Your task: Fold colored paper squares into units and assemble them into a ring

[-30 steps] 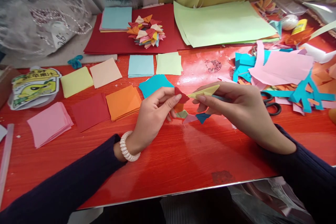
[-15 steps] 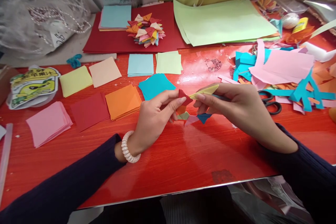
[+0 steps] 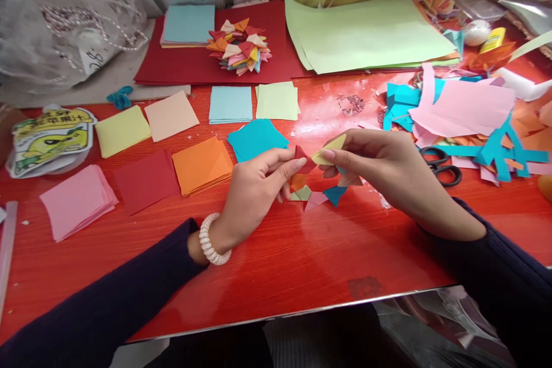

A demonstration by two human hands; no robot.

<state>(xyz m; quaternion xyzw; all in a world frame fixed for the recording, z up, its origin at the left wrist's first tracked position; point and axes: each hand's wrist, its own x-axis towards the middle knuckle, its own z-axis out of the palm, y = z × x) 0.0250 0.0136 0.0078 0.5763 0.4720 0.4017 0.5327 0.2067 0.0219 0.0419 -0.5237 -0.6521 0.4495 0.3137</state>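
My left hand (image 3: 261, 179), with a beaded-looking coil band at the wrist, pinches a red folded paper piece (image 3: 305, 162) between thumb and fingers. The thumb and fingers of my right hand (image 3: 379, 169) close on a yellow folded paper piece (image 3: 333, 149), whose lower tip meets the red one. Below my hands hangs or lies a curved row of folded pieces: an orange piece (image 3: 297, 183), a green piece (image 3: 301, 193), a pink piece (image 3: 316, 200) and a blue piece (image 3: 335, 195). Under my right fingers a peach piece (image 3: 351, 178) shows. How the pieces join is partly hidden.
Stacks of small paper, including an orange stack (image 3: 202, 167) and a pink stack (image 3: 77, 201), lie left. A finished-looking paper ring (image 3: 240, 46) rests on red sheets (image 3: 185, 69) behind. Black-handled scissors (image 3: 444, 168) and paper scraps (image 3: 466, 103) lie right.
My right hand has turned, so the yellow piece points more steeply up. The peach piece now shows beneath my right fingers. My left hand keeps its pinch on the red piece.
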